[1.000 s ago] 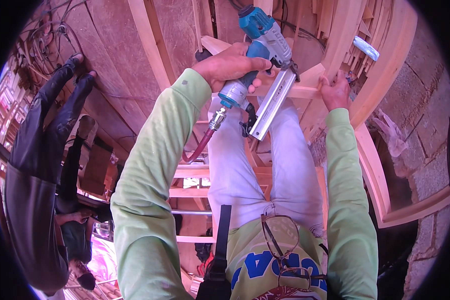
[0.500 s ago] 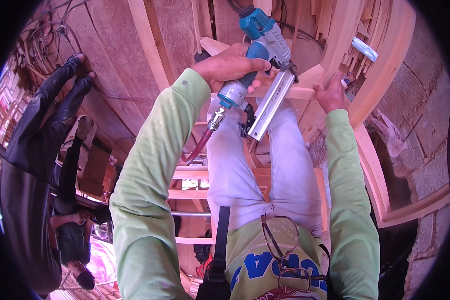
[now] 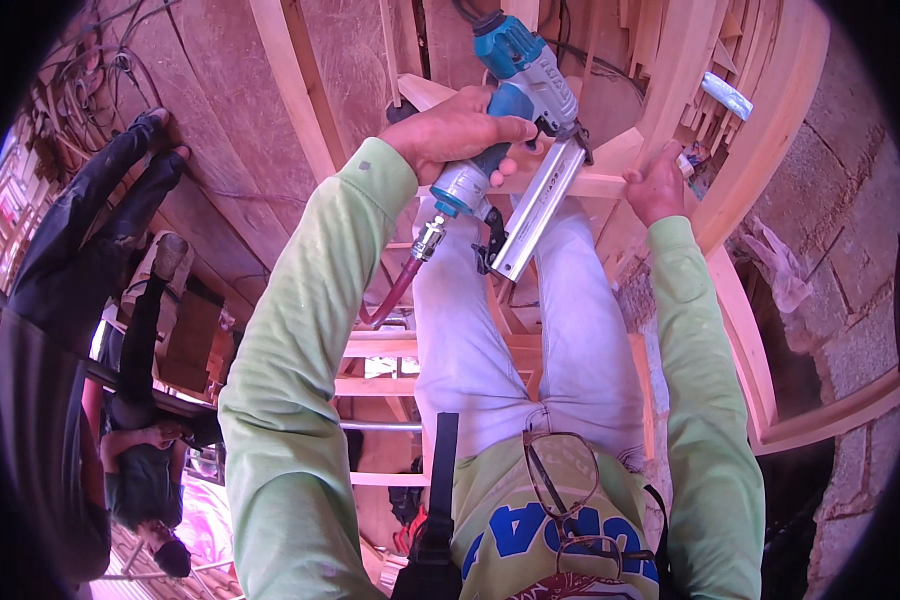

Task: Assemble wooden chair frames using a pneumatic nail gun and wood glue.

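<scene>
My left hand [image 3: 460, 130] grips the handle of a teal and grey pneumatic nail gun [image 3: 530, 90], its long metal magazine [image 3: 540, 210] slanting down toward my legs. A red air hose [image 3: 395, 290] hangs from the gun's base. The gun's nose points at a pale wooden frame piece [image 3: 610, 160] ahead of me. My right hand [image 3: 655, 185] presses on that same wood, just right of the magazine. Both sleeves are light green.
I stand on a wooden ladder [image 3: 380, 385]. Curved wooden beams [image 3: 750, 340] run on the right beside a stone block wall [image 3: 850, 300]. Another person in dark clothes [image 3: 60, 290] reaches up on the left; a further person [image 3: 145, 480] is below.
My right hand has shifted slightly up and right along the wood. The nail gun stays nearly where it was in my left hand.
</scene>
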Tool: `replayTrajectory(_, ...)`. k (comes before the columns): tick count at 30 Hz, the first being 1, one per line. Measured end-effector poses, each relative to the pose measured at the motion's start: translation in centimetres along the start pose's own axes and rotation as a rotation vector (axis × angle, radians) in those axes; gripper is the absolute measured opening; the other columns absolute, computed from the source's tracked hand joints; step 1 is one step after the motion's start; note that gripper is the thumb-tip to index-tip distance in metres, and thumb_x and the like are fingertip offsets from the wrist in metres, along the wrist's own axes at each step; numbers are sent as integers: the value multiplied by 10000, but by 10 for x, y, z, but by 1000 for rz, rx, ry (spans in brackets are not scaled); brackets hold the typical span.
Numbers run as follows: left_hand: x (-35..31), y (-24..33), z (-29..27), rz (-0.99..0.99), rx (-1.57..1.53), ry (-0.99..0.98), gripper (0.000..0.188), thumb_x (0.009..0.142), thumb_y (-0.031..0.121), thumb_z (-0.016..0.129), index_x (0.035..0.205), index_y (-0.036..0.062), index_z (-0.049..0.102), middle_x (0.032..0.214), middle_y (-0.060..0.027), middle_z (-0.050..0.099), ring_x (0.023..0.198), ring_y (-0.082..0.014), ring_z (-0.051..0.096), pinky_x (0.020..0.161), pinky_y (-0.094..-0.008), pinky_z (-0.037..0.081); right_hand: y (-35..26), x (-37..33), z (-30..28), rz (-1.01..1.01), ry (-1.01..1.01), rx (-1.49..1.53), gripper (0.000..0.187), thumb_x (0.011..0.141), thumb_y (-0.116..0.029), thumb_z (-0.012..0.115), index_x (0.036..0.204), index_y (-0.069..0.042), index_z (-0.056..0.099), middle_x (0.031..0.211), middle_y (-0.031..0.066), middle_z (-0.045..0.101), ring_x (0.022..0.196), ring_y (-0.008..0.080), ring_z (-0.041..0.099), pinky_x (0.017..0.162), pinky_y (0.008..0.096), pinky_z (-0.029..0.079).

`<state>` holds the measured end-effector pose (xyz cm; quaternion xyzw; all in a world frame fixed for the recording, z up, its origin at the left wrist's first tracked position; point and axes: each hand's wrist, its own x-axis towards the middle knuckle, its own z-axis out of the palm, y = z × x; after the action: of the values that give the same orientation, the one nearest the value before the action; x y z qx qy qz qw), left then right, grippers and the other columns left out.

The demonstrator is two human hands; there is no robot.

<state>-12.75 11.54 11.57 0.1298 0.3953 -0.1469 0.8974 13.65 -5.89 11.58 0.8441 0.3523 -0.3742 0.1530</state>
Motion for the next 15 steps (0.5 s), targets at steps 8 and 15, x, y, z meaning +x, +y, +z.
replayTrajectory(8,2,1,1,-20,49,17,267,976,140,651,1167,-44,618,1051,-86,702,628,-100,601,519,-262,551,-2,-1,0,30,-6,-3,669,797,-93,779,1241,60,301,1050,383,633,1066,544,621,933,520,503)
replayTrajectory(15,2,0,-2,-3,6,-13,270,975,134,650,1174,-45,616,1042,-91,701,626,-104,602,517,-263,556,8,4,4,6,-7,-26,713,798,-178,806,1243,66,306,1081,356,634,1065,499,639,933,502,508)
